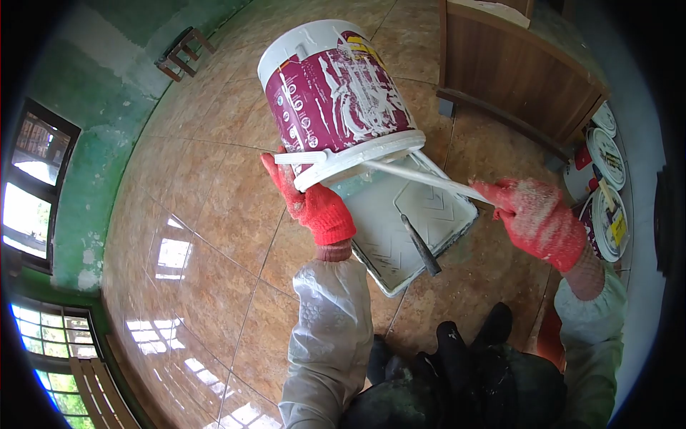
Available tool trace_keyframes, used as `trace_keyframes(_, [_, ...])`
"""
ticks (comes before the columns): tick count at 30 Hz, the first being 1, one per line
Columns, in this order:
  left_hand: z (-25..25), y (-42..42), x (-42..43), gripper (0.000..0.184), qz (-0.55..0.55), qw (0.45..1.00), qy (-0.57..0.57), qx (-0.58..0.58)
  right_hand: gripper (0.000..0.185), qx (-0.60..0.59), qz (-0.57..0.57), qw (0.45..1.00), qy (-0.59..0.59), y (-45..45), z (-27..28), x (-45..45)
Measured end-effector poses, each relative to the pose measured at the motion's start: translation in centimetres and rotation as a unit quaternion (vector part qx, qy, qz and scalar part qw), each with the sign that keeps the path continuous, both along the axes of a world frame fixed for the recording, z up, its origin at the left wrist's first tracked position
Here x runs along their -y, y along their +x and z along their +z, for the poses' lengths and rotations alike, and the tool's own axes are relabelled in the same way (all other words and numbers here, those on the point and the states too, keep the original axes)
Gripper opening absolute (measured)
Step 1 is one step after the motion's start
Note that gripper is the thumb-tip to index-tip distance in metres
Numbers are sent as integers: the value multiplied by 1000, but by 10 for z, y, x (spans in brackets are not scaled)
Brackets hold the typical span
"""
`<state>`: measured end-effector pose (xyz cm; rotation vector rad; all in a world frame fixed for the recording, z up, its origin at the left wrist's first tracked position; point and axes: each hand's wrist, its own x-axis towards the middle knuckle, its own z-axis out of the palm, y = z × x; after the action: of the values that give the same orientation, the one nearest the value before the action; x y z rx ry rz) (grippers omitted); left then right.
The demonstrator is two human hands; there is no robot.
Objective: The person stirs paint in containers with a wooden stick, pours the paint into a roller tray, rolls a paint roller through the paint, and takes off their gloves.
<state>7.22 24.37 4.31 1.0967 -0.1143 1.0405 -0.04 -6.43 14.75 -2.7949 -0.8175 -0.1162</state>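
Observation:
A maroon and white paint bucket (307, 93), streaked with white paint, is tipped with its mouth down over a paint tray (450, 232). My left hand (314, 207), in a red glove, is closed on the bucket's rim. My right hand (536, 218), gloved the same way, grips a white-coated stick (429, 179) whose far end reaches the bucket's mouth and is hidden there. White paint lies in the tray. A roller frame with a dark handle (420, 247) rests across it.
Several paint buckets (606, 157) stand along the right wall, and a brush (609, 196) lies on one lid. A wooden cabinet (514, 79) is at the upper right. A small stool (182, 53) stands by the green wall. Below the tray are my dark shoes (493, 325).

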Motion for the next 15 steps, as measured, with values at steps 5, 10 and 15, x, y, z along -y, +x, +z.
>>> trace_keyframes(5, [-4,3,-1,37,3,1000,26,3,49,60,6,998,26,2,1,2])
trace_keyframes(10, [1,5,4,37,-22,1000,-5,18,49,57,29,998,-28,6,-2,6])
trace_keyframes(15, [-3,7,-2,39,-41,999,-21,14,50,48,30,997,-59,4,8,9])
